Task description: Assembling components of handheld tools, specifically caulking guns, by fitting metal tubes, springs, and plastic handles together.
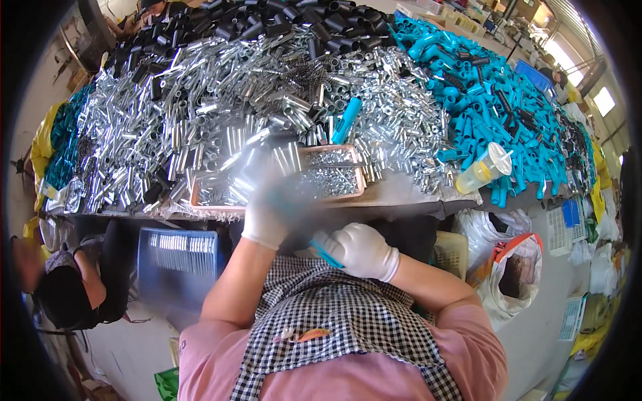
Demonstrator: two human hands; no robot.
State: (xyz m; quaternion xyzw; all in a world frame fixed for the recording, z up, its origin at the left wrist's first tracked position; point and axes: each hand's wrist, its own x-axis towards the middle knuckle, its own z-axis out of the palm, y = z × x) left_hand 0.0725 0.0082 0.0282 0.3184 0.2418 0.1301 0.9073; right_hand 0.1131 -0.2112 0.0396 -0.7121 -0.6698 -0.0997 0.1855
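Both my hands wear white gloves and are close together at the table's front edge. My left hand [266, 217] is on the left, beside the small-parts tray; a smear hides its fingers, and something teal shows faintly there. Lower and to the right, my right hand [366, 250] is closed around a teal plastic piece [326, 251] that sticks out to its left. Just beyond sits a shallow pinkish tray [360, 180] with small metal parts. A teal tube [346, 120] stands tilted among the shiny metal tubes [221, 83] behind the tray.
Black tubes [344, 27] are heaped at the back, teal plastic parts [481, 113] at the right. A lidded clear cup [485, 168] with yellow liquid leans by the right table edge. Below are a blue crate [177, 257] and a white sack [515, 281]. Another person [73, 291] is at far left.
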